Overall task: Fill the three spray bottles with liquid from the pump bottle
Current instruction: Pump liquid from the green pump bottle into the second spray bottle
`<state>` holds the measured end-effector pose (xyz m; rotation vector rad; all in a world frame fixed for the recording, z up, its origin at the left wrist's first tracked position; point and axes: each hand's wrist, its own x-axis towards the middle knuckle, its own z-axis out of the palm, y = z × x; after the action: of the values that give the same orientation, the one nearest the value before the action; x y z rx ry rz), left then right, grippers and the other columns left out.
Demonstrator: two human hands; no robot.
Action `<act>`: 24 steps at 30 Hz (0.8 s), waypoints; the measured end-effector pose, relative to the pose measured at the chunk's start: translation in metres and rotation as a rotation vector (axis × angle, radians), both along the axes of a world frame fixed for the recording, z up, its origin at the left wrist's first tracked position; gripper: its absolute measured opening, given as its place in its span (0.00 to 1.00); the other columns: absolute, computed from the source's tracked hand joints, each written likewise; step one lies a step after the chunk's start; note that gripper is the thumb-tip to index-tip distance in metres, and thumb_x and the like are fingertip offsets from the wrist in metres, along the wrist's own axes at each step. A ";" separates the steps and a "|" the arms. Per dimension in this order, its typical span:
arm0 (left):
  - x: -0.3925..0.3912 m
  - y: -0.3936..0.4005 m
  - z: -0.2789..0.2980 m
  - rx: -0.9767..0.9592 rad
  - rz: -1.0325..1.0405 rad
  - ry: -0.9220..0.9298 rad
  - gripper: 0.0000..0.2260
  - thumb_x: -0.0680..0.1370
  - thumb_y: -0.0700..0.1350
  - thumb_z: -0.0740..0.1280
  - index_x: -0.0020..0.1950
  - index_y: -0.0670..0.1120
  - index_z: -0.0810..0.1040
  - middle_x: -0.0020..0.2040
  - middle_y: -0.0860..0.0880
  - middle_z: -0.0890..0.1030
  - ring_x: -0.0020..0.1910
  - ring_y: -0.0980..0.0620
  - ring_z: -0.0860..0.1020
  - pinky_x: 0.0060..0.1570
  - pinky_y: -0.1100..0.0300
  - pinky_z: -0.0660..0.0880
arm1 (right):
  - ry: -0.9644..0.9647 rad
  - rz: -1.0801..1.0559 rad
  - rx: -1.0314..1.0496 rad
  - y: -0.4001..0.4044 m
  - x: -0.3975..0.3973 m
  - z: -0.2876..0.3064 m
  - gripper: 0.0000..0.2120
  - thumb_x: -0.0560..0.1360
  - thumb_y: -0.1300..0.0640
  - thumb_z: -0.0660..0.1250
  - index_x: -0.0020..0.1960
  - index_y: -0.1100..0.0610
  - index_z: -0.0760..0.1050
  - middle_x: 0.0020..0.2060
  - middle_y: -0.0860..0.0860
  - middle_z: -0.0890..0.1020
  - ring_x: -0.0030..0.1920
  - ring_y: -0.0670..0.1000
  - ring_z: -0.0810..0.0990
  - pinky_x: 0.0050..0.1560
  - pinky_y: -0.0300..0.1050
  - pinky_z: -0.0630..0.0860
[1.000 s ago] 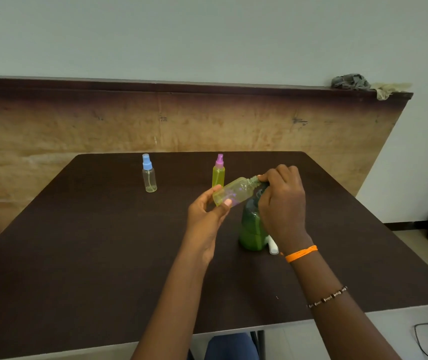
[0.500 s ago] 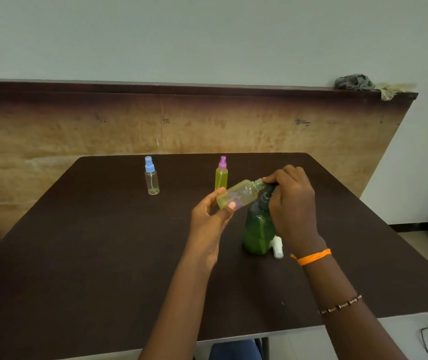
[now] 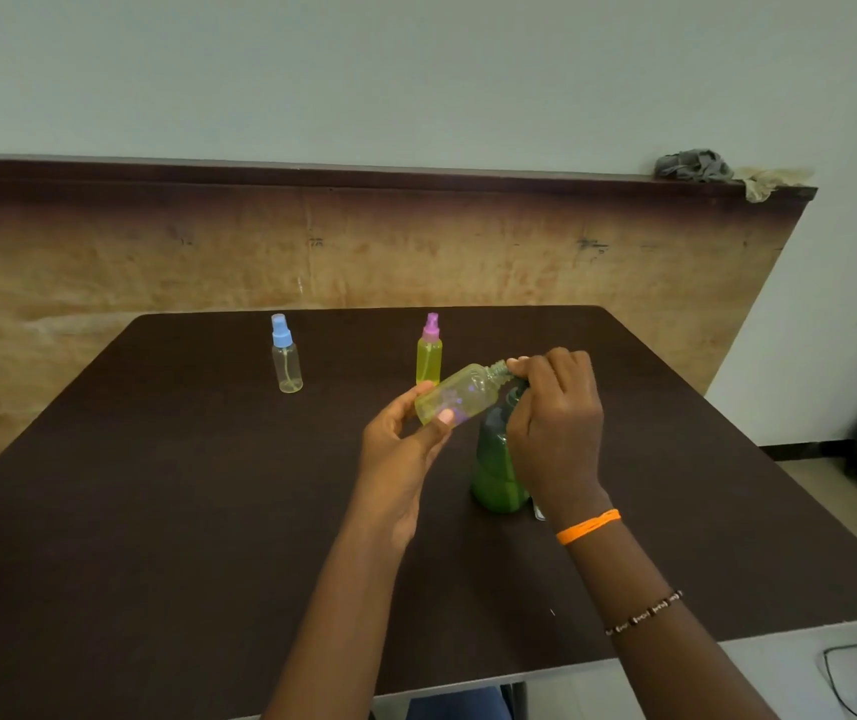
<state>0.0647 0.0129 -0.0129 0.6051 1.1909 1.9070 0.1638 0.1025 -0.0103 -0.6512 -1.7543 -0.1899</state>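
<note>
Yellow-tinted uncapped spray bottle (image 3: pixel 460 394) tilted, pinched in left hand (image 3: pixel 405 449), neck at pump spout. Right hand (image 3: pixel 553 423) curled over green pump bottle (image 3: pixel 499 470) head, pressing. Risk: neck slipping off spout, liquid spilling onto dark table (image 3: pixel 208 511). Capped bottles well apart.

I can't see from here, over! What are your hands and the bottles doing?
Left hand holds uncapped spray bottle, tilted. Right hand on green pump bottle head, nozzle at the neck. Blue-capped bottle nearly empty. Nothing blocking.
</note>
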 end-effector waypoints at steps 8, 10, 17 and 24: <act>0.000 -0.001 0.001 -0.003 -0.001 0.012 0.17 0.74 0.33 0.66 0.62 0.44 0.74 0.52 0.50 0.80 0.54 0.54 0.79 0.51 0.64 0.76 | -0.021 0.021 -0.030 0.000 0.003 0.008 0.13 0.71 0.68 0.53 0.37 0.66 0.76 0.34 0.58 0.75 0.38 0.53 0.68 0.35 0.41 0.65; 0.000 -0.001 0.001 -0.001 0.003 0.012 0.17 0.74 0.33 0.66 0.62 0.44 0.74 0.51 0.50 0.80 0.53 0.55 0.79 0.52 0.64 0.76 | -0.049 0.024 -0.064 0.001 0.004 0.016 0.13 0.69 0.66 0.52 0.36 0.64 0.75 0.34 0.57 0.74 0.37 0.53 0.69 0.35 0.39 0.63; 0.000 0.001 0.002 -0.009 0.005 0.007 0.18 0.74 0.32 0.67 0.63 0.44 0.74 0.53 0.50 0.80 0.54 0.55 0.78 0.52 0.63 0.75 | 0.082 0.024 -0.033 -0.006 0.000 -0.013 0.14 0.75 0.68 0.54 0.47 0.69 0.79 0.39 0.61 0.78 0.42 0.53 0.72 0.43 0.44 0.73; -0.001 0.000 0.001 -0.003 0.010 0.002 0.18 0.74 0.33 0.67 0.62 0.44 0.74 0.53 0.50 0.80 0.54 0.55 0.79 0.51 0.64 0.76 | -0.063 0.036 -0.051 -0.003 0.004 0.008 0.14 0.69 0.68 0.52 0.41 0.66 0.77 0.37 0.58 0.76 0.41 0.52 0.67 0.40 0.44 0.67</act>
<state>0.0634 0.0128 -0.0122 0.6007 1.1992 1.9131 0.1674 0.0996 -0.0021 -0.6557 -1.8350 -0.1422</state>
